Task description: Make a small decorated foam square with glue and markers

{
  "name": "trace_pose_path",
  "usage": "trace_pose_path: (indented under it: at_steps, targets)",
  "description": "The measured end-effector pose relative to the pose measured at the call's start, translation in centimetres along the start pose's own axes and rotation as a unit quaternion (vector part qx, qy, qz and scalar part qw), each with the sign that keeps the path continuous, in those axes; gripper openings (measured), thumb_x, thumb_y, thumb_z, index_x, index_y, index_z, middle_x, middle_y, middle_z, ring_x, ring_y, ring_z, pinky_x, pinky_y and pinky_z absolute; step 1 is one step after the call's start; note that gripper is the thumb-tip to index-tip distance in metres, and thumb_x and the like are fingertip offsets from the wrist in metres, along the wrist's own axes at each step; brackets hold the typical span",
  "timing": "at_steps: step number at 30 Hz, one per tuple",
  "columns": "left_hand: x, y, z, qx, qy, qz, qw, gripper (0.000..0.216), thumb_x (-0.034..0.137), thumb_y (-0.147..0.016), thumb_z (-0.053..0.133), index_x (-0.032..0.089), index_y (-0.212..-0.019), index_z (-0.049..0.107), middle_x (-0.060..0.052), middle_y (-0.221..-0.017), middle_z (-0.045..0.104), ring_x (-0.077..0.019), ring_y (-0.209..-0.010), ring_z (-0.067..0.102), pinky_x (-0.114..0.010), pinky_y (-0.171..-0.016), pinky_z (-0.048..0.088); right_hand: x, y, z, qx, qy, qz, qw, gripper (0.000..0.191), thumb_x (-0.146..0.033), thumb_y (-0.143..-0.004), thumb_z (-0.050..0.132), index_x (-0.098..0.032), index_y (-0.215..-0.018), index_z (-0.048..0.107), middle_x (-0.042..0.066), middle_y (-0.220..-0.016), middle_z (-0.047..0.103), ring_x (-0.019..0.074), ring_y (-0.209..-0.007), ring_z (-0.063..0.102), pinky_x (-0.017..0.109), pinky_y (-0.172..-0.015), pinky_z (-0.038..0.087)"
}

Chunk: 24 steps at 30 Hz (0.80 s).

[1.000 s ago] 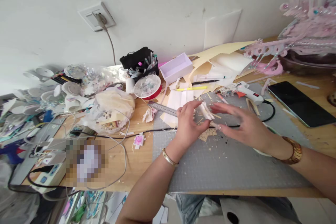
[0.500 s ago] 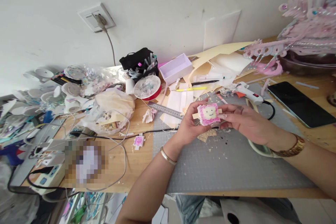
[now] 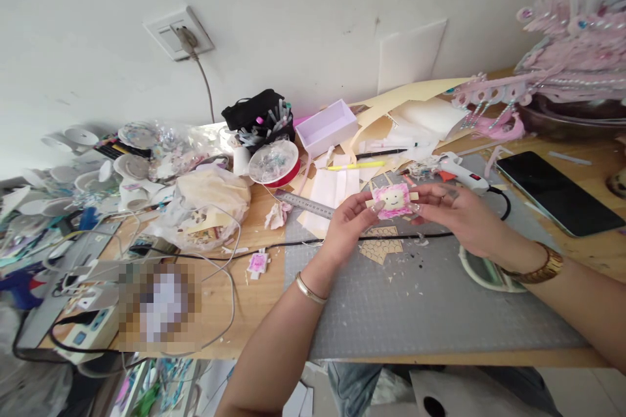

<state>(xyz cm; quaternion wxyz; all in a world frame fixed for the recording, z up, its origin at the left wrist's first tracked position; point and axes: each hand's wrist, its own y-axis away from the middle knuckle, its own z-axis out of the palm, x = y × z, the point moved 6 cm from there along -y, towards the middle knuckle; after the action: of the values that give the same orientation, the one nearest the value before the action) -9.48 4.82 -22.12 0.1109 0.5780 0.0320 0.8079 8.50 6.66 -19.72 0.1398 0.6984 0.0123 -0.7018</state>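
Between my two hands is a small square craft piece with a smiling face, a cream centre and a fuzzy pink border. Pale tabs stick out at its sides. My left hand pinches its left edge, and my right hand grips the right edge. The piece is held above the grey cutting mat. Below it on the mat lies a scrap of patterned tan sheet. A similar small pink square rests on the wood to the left.
A steel ruler, a yellow pencil-like stick and a lilac box lie beyond my hands. A white glue gun and a phone are at right. A black cable crosses the mat. Bagged materials crowd the left.
Both hands have shifted slightly with the craft piece, which is a little higher and tilted differently. My left thumb now lies on its front, and more of the patterned scrap shows.
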Motion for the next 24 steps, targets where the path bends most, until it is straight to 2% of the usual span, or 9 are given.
trace_pose_path:
  at_steps: [2, 4, 8, 12, 15, 18, 21, 24]
  targets:
    - [-0.1, 0.0, -0.2, 0.025, 0.011, -0.008, 1.0, 0.046, 0.048, -0.07, 0.082, 0.019, -0.102, 0.068, -0.003, -0.085, 0.071, -0.0162, -0.08, 0.067, -0.031, -0.077, 0.054, 0.2, -0.1, 0.0, 0.003, -0.004, 0.002, 1.0, 0.031, -0.047, -0.06, 0.087, -0.026, -0.082, 0.078, 0.005, -0.094, 0.078, 0.0241, -0.087, 0.071, 0.036, -0.067, 0.063]
    - [0.1, -0.1, -0.7, 0.06, 0.004, 0.011, 0.998, 0.041, 0.046, -0.073, 0.079, 0.019, -0.102, 0.068, -0.003, -0.085, 0.071, -0.0156, -0.08, 0.067, -0.029, -0.075, 0.053, 0.1, -0.2, -0.3, 0.021, -0.021, -0.003, 1.0, 0.032, -0.045, -0.06, 0.088, -0.026, -0.084, 0.078, 0.005, -0.094, 0.078, 0.0231, -0.086, 0.071, 0.035, -0.066, 0.063]
    - [1.5, 0.2, -2.2, 0.158, -0.064, 0.118, 0.978, 0.029, 0.047, -0.085, 0.068, 0.019, -0.093, 0.067, -0.002, -0.08, 0.068, -0.0117, -0.069, 0.06, -0.023, -0.063, 0.048, -0.7, -0.3, -1.7, 0.099, -0.073, -0.027, 0.992, 0.035, -0.042, -0.061, 0.088, -0.024, -0.088, 0.077, 0.003, -0.089, 0.077, 0.0183, -0.078, 0.072, 0.032, -0.068, 0.063]
    - [2.7, 0.4, -3.4, 0.214, -0.095, 0.185, 0.954, 0.036, 0.052, -0.091, 0.06, 0.02, -0.075, 0.06, 0.002, -0.065, 0.057, -0.0097, -0.057, 0.049, -0.022, -0.053, 0.04, -1.7, -0.6, -3.2, 0.146, -0.124, -0.073, 0.979, 0.03, -0.037, -0.063, 0.088, -0.023, -0.085, 0.075, 0.0, -0.084, 0.075, 0.0178, -0.079, 0.073, 0.032, -0.072, 0.063]
    - [3.5, 0.5, -4.2, 0.254, -0.12, 0.206, 0.937, 0.043, 0.046, -0.094, 0.056, 0.021, -0.06, 0.048, 0.003, -0.057, 0.048, -0.0094, -0.052, 0.042, -0.022, -0.05, 0.036, -2.1, -0.7, -3.9, 0.168, -0.141, -0.096, 0.971, 0.028, -0.033, -0.065, 0.086, -0.022, -0.088, 0.073, 0.0, -0.084, 0.074, 0.0172, -0.077, 0.073, 0.034, -0.075, 0.062]
    - [4.0, 0.5, -4.9, 0.282, -0.142, 0.215, 0.924, 0.048, 0.04, -0.095, 0.054, 0.021, -0.053, 0.041, 0.004, -0.051, 0.043, -0.0094, -0.05, 0.039, -0.023, -0.05, 0.034, -2.2, -0.8, -4.2, 0.185, -0.147, -0.099, 0.967, 0.03, -0.032, -0.068, 0.085, -0.021, -0.092, 0.072, 0.0, -0.083, 0.072, 0.0169, -0.077, 0.071, 0.038, -0.08, 0.061]
    - [3.9, 0.2, -5.7, 0.302, -0.144, 0.221, 0.916, 0.045, 0.039, -0.093, 0.055, 0.022, -0.054, 0.042, 0.004, -0.051, 0.045, -0.0095, -0.051, 0.04, -0.022, -0.052, 0.035, -2.2, -0.9, -4.2, 0.188, -0.144, -0.095, 0.967, 0.031, -0.032, -0.066, 0.085, -0.021, -0.09, 0.069, 0.0, -0.084, 0.071, 0.0169, -0.078, 0.07, 0.039, -0.083, 0.06]
    - [3.4, -0.5, -6.5, 0.308, -0.138, 0.212, 0.917, 0.033, 0.038, -0.091, 0.057, 0.02, -0.064, 0.054, 0.002, -0.061, 0.058, -0.0101, -0.057, 0.048, -0.023, -0.058, 0.041, -2.2, -0.9, -4.2, 0.194, -0.139, -0.097, 0.966, 0.031, -0.034, -0.065, 0.086, -0.022, -0.087, 0.067, 0.0, -0.085, 0.07, 0.0177, -0.078, 0.07, 0.041, -0.084, 0.06]
